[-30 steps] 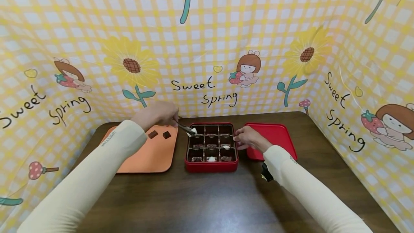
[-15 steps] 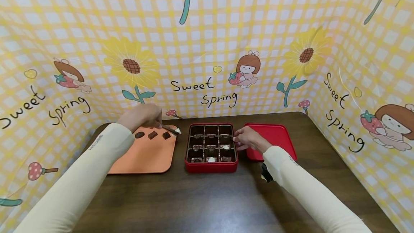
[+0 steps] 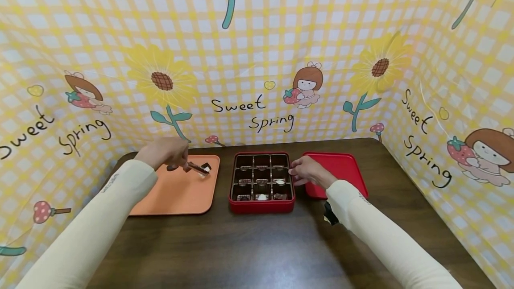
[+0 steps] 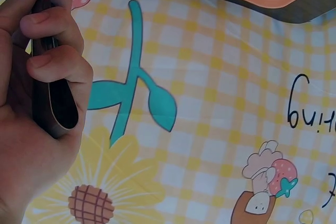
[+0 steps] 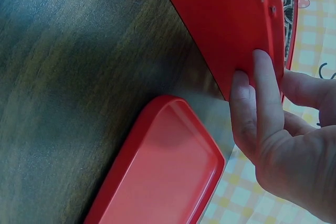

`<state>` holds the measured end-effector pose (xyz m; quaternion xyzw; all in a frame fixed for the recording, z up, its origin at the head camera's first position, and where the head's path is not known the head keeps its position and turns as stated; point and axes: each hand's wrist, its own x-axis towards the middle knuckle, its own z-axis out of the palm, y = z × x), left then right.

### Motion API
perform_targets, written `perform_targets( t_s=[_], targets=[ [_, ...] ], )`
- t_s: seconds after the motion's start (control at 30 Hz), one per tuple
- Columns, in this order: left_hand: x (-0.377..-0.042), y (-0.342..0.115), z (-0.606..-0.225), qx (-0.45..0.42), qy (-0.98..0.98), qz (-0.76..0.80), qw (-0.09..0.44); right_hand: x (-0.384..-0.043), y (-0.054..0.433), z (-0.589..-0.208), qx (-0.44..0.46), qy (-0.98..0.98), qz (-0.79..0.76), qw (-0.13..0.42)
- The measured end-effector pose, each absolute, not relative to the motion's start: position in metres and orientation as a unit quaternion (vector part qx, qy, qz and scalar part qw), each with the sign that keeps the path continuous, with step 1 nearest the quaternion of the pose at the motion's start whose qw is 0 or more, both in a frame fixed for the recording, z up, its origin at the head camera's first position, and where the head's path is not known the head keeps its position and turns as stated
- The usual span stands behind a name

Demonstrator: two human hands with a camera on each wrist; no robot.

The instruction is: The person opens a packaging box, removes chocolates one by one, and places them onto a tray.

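Observation:
My left hand [image 3: 167, 151] grips a pair of metal tongs [image 3: 196, 167] over the orange tray [image 3: 182, 197]. Their whitish tips lie right at a dark square chocolate [image 3: 206, 165]. A dark oval chocolate [image 3: 171, 168] shows below the hand, and the brown piece between them is mostly covered. In the left wrist view, fingers curl round the tongs' handle [image 4: 56, 103]. Mid-table stands a red box [image 3: 262, 208] with nine-part dividers, several cells holding dark or white chocolates. My right hand [image 3: 308, 171] rests fairly straight fingers [image 5: 269, 93] against its right wall, with another digit at the rim.
A red lid [image 3: 341, 171] lies to the right of the box, partly under the right forearm. The brown wooden table [image 3: 257, 244] runs up to a yellow checked cloth [image 3: 249, 57] that hangs behind and at both sides.
My left hand and the tongs have moved left from the box's far left cell to the chocolates on the tray, and lower. The right hand has stayed at the box.

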<state>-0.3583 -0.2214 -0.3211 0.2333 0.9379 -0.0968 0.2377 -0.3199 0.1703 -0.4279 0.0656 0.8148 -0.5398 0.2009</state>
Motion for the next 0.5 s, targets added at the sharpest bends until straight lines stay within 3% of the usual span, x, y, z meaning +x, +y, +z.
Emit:
perform_targets(
  t_s=[0.5],
  targets=[
    [-0.359, -0.232, -0.338, 0.224, 0.941, -0.1, 0.235, -0.32, 0.17, -0.428, 0.067, 0.819, -0.534, 0.201]
  ],
)
